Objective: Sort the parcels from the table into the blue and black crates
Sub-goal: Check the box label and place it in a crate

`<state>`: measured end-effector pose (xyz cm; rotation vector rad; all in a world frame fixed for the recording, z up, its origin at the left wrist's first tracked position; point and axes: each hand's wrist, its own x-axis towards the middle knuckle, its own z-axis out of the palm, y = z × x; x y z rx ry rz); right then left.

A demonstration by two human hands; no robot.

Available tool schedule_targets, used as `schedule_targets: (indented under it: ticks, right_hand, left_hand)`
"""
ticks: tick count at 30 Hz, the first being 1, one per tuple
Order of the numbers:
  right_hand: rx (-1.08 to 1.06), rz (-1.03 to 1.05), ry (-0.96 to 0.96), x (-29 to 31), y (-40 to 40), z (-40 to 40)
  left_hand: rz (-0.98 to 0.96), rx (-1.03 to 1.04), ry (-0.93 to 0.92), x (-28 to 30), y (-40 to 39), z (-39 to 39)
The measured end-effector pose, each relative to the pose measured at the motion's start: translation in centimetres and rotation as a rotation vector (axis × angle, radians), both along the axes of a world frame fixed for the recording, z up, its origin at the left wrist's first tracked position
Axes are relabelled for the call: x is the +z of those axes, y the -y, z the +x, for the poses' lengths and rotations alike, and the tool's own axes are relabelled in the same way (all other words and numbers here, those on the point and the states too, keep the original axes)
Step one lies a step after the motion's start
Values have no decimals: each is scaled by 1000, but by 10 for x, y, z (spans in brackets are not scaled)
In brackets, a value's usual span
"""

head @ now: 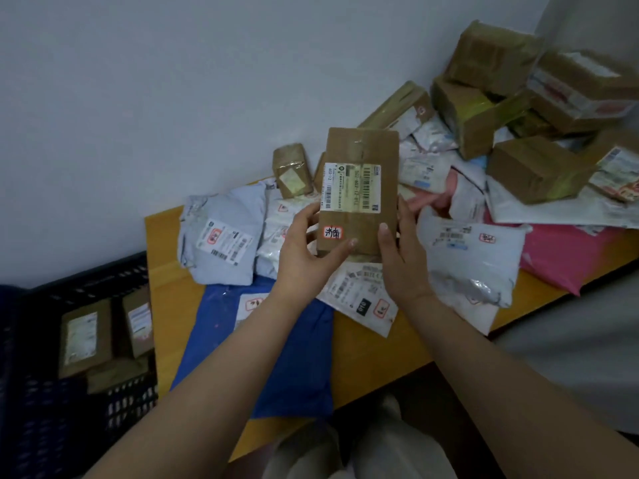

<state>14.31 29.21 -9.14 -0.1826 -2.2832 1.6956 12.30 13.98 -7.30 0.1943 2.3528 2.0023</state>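
Observation:
I hold a flat brown cardboard parcel (370, 150) upright above the table, its white shipping label and a small red-edged sticker facing me. My left hand (304, 247) grips its lower left edge, thumb across the front. My right hand (401, 250) grips its lower right edge. A black crate (103, 271) stands on the floor at the left with brown boxes (86, 337) inside. The blue crate sits at the far left edge (10, 340), mostly cut off.
The orange table (373, 354) carries a grey mailer (221, 236), a blue mailer (294, 357), white mailers (473, 254), a pink bag (567, 257) and a heap of taped brown boxes (539, 167) at the back right. A pale wall rises behind.

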Motion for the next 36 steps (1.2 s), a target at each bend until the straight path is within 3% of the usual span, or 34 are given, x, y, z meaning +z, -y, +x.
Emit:
schedule_targets:
  ticks: [14, 21, 31, 36]
  right_hand:
    - [348, -133, 217, -30, 69, 66]
    - [440, -58, 278, -39, 111, 89]
    - [559, -3, 180, -18, 287, 110]
    - [632, -38, 189, -19, 396, 152]
  left_hand:
    - [52, 382, 170, -28, 70, 118]
    - [35, 503, 208, -35, 111, 162]
    - [90, 624, 131, -14, 281, 209]
    - [9, 681, 132, -6, 388, 255]
